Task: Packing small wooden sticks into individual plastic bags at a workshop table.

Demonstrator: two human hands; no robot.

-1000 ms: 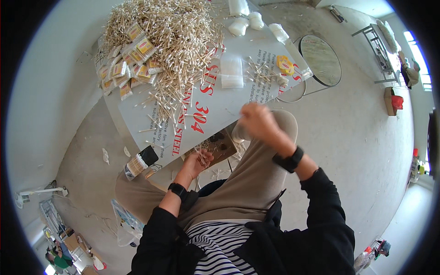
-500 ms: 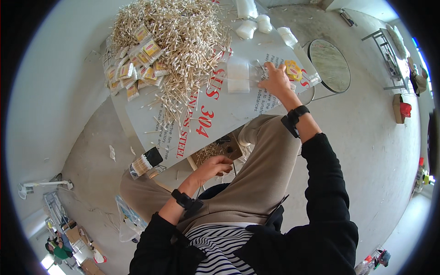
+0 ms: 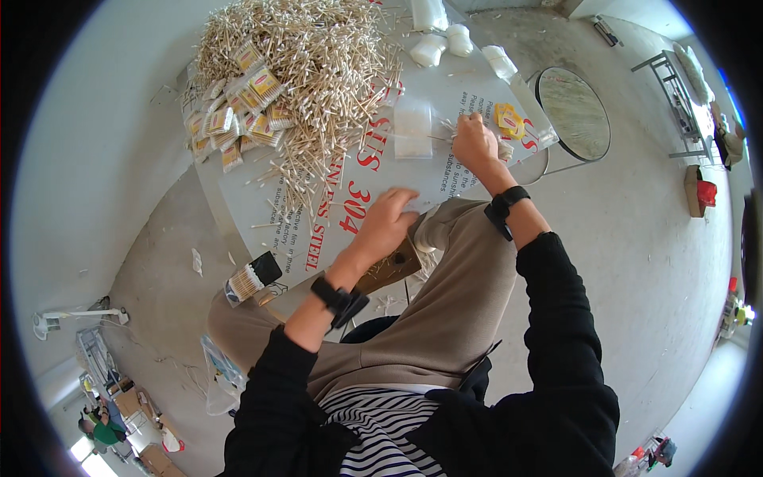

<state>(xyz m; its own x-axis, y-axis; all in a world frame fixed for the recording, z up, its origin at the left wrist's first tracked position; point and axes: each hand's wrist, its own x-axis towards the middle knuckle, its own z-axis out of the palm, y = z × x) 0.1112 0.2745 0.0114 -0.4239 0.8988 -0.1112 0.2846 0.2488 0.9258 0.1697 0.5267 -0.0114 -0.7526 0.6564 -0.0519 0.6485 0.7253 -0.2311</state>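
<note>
My right hand (image 3: 475, 145) is over the right part of the table, fingers pinched together. A few white cotton swab tips (image 3: 447, 126) show beside its fingertips; the rest of what it grips is hidden. Just right of it lie yellow paper cards (image 3: 510, 121). A clear plastic bag (image 3: 413, 131) lies flat to its left. My left hand (image 3: 383, 224) hangs over the table's near edge, slightly blurred, with fingers stretched to the right and nothing in them. A large heap of loose cotton swabs (image 3: 306, 71) covers the far left of the table.
Filled swab packets (image 3: 258, 89) lie on the heap's left side. White bundles (image 3: 429, 49) and a roll (image 3: 498, 62) are at the far edge. A black-topped swab pack (image 3: 248, 282) sits by my left knee. A box (image 3: 389, 270) stands under the table; a round stool (image 3: 574, 111) is to the right.
My left hand has risen from above my lap and moved up and right over the table's near edge. My right hand's fingers have closed together near the yellow cards.
</note>
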